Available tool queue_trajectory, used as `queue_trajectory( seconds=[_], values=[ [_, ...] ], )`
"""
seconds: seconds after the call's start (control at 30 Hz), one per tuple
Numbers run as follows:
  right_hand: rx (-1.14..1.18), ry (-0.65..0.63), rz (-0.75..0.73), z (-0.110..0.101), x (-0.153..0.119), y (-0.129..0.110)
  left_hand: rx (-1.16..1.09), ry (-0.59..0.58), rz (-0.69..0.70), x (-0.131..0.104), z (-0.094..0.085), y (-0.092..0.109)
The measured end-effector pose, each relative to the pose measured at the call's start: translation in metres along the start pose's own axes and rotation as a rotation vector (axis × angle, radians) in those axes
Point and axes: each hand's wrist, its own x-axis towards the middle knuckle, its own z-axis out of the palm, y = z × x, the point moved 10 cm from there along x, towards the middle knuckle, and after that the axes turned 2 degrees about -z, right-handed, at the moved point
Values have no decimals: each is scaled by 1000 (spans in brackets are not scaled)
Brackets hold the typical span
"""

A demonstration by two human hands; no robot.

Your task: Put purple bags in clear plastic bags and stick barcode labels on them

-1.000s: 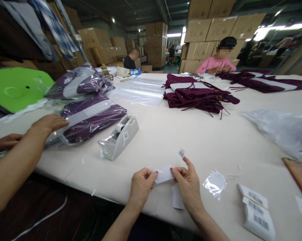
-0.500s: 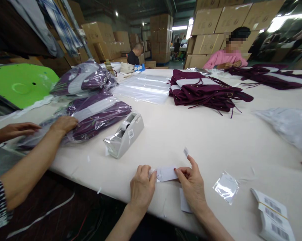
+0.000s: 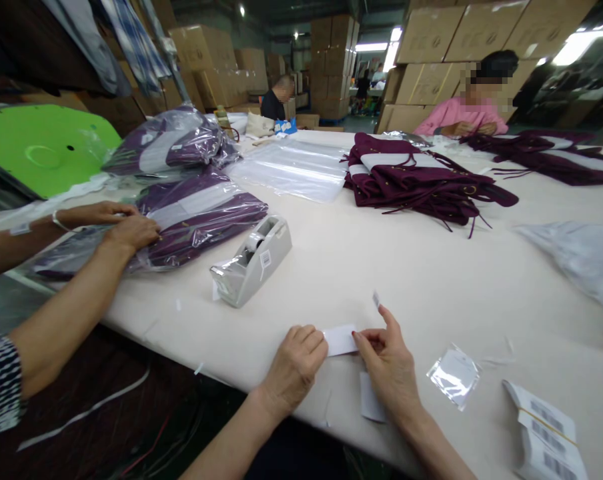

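Observation:
A small white card lies level between my two hands, just above or on the table. My left hand is closed over its left end, and its curled fingers hide that end. Thumb and fingers of my right hand pinch the right end. On the raised index fingertip of that hand sticks a small barcode sticker. Partly under my right hand rests another white card. A clear little plastic bag lies to the right, near a rubber-banded stack of barcode labels.
A tape dispenser stands left of centre on the white table. Beyond it are clear plastic sheets and folded maroon garments. At left a co-worker's hands press a bagged maroon garment.
My left hand has shifted right and now covers the card's left end. The co-worker's far hand has moved right onto the bag. The whole view has swung slightly.

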Motion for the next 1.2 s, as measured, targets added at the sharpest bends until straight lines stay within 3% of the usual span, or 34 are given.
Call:
queue_trajectory(
  seconds=[0.13, 0.27, 0.33, 0.57, 0.83, 1.03, 1.2],
  values=[
    [64, 62, -22, -24, 5, -13, -96, -85, -63, -4, 7, -7],
    [222, -220, 153, 5, 2, -12, -152, -143, -135, -8, 11, -9],
    [255, -286, 250, 19, -3, -6, -159, -147, -158, -8, 12, -10],
    [195, -212, 353, 27, -8, 11, -210, -165, -212, -10, 17, -15],
    [229, -167, 432, 22, -11, 4, -218, -180, -219, -11, 19, -16],
    [392, -181, 593, 28, -26, 13, -232, -159, -211, -12, 17, -15],
    [416, -176, 629, 28, -32, 20, -217, -134, -188, -10, 14, -13]
  ],
)
